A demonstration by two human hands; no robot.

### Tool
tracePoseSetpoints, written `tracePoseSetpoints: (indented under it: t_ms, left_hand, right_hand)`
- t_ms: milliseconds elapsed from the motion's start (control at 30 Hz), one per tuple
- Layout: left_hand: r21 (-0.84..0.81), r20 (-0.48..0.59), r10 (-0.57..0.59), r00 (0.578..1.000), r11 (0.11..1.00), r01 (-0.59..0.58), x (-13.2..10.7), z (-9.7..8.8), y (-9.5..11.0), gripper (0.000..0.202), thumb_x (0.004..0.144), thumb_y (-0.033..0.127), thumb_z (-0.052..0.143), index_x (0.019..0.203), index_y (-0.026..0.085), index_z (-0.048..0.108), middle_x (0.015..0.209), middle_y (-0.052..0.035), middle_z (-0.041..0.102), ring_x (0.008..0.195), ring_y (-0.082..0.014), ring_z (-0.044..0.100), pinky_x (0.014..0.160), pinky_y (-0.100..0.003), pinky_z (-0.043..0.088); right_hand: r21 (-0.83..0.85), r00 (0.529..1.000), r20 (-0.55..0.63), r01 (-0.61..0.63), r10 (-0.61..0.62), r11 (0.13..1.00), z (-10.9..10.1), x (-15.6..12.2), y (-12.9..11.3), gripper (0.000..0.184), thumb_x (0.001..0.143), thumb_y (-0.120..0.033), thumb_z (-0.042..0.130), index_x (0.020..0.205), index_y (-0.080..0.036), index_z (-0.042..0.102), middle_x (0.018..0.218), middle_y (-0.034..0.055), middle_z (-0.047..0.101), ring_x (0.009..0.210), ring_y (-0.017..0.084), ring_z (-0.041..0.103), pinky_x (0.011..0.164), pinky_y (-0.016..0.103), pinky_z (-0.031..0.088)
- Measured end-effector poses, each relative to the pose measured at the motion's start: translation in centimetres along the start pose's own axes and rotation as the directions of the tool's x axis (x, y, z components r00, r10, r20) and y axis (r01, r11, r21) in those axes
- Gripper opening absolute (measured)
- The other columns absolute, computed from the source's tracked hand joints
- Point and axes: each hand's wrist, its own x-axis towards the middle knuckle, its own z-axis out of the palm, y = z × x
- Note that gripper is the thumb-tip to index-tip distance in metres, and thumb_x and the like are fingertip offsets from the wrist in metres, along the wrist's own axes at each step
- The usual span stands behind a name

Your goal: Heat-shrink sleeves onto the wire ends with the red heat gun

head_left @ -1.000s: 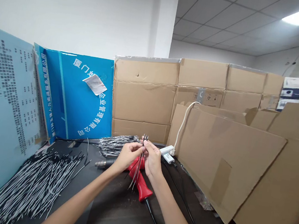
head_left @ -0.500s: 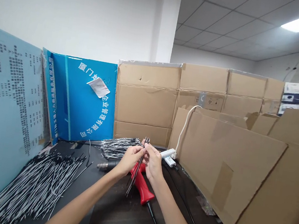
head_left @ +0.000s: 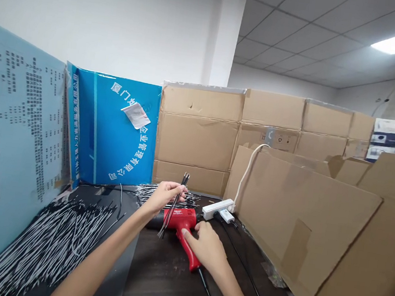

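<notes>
My left hand [head_left: 162, 198] is closed on a small bunch of thin black and white wires [head_left: 174, 205], held tilted above the table with black tips pointing up. My right hand [head_left: 205, 247] has come down onto the handle of a red heat gun [head_left: 182, 222] lying on the dark table [head_left: 165, 279]. Its fingers are spread and lie on the handle, with no grip closed round it. A heap of striped wires [head_left: 155, 192] lies just behind the heat gun.
A big pile of black and white wires [head_left: 46, 244] covers the table's left side. Blue printed boards [head_left: 112, 132] stand at left and back. Cardboard boxes [head_left: 199, 133] and a leaning cardboard sheet [head_left: 300, 220] wall in the back and right. A white power strip [head_left: 217, 208] sits by the sheet.
My right hand let go of the wire bunch and dropped onto the heat gun's handle. My left hand keeps the bunch and moved slightly left. The view shifted a little rightwards.
</notes>
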Motion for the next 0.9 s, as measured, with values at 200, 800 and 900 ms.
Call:
tracePoseSetpoints:
  t_ms: [200,800,900]
  left_hand:
    - [-0.018,-0.017,0.008,1.000,1.000,-0.008,-0.2,-0.5,0.6,0.047,0.079,0.054,0.075,0.101,0.012,0.077,0.084,-0.0095,0.076,0.076,-0.0181,0.070,0.069,-0.026,0.052]
    - [-0.023,-0.172,0.146,0.974,0.988,-0.152,-0.3,-2.1,2.3,0.040,0.078,0.051,0.075,0.091,0.013,0.078,0.080,-0.0099,0.075,0.076,-0.0207,0.070,0.067,-0.027,0.053]
    - [-0.008,-0.217,0.159,0.963,0.986,-0.165,-0.1,-3.1,2.5,0.039,0.079,0.050,0.075,0.089,0.012,0.077,0.078,-0.0093,0.074,0.075,-0.0205,0.070,0.069,-0.028,0.053]
  right_hand:
    - [0.039,0.955,0.289,-0.083,0.068,0.996,1.7,1.7,0.0,0.039,0.073,-0.056,0.074,0.077,-0.018,0.066,0.087,0.0105,0.074,0.078,0.027,0.068,0.063,0.029,0.041]
    - [0.690,0.975,-0.131,-0.041,0.180,0.723,-2.8,1.4,-0.1,0.040,0.066,-0.046,0.083,0.087,-0.015,0.070,0.077,0.0087,0.075,0.068,0.028,0.069,0.060,0.033,0.050]
    - [0.800,0.920,-0.312,0.119,0.238,0.588,-4.3,3.1,-1.3,0.043,0.063,-0.046,0.086,0.088,-0.016,0.068,0.075,0.0062,0.073,0.066,0.027,0.067,0.058,0.034,0.052]
